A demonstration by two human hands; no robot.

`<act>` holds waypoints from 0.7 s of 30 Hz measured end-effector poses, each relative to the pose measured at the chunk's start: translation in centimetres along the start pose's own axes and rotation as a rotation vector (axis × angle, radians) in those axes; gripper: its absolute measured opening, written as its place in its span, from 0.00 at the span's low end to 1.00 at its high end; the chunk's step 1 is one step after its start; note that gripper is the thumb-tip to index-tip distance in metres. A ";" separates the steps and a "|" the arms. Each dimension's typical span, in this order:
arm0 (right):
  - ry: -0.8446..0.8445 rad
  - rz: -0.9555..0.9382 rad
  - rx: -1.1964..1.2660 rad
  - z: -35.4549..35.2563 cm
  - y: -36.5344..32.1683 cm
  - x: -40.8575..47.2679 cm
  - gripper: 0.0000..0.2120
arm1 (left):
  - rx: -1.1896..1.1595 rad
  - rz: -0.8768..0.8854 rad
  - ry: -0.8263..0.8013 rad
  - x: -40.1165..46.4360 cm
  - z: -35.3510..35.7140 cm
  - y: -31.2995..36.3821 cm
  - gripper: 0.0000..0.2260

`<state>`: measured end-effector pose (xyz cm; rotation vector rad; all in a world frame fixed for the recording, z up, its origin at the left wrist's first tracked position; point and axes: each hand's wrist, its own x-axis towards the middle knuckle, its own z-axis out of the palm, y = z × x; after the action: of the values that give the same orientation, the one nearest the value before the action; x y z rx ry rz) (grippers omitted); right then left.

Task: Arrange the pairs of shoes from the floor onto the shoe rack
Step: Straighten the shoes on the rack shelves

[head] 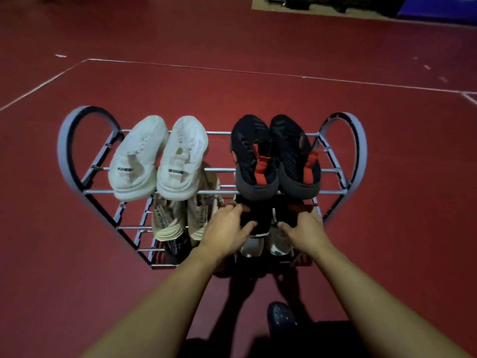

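Note:
A grey metal shoe rack [77, 140] with heart-shaped ends stands on the red floor. Its top shelf carries a white pair [157, 157] on the left and a black pair with red tongues [275, 156] on the right. On the middle shelf sit a beige pair [178, 215] at left and a black pair [258, 218] at right. My left hand [227, 228] grips the left black shoe of that middle pair. My right hand [304, 228] holds the right one. Below them more shoes show: a dark one [178, 248] and a light pair [265, 245].
My foot in a dark clog [281, 319] stands on the floor in front of the rack. White court lines [232, 71] run across the red floor behind the rack. Dark objects [322, 3] sit along the far edge.

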<state>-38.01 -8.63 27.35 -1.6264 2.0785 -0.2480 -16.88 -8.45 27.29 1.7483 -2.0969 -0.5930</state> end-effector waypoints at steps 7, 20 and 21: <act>-0.036 0.199 0.402 0.4 3.0 1.0 0.24 | -0.157 -0.094 -0.047 2.5 4.3 2.2 0.15; -0.185 0.204 0.558 -0.6 3.7 1.9 0.27 | -0.132 -0.172 -0.201 4.0 5.3 2.5 0.08; -0.206 0.197 0.549 -1.1 3.6 1.6 0.26 | -0.151 -0.165 -0.230 4.0 4.9 2.2 0.08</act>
<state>-41.92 -9.36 26.30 -1.0664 1.7900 -0.5080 -21.95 -11.60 24.28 1.8523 -2.0020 -1.0157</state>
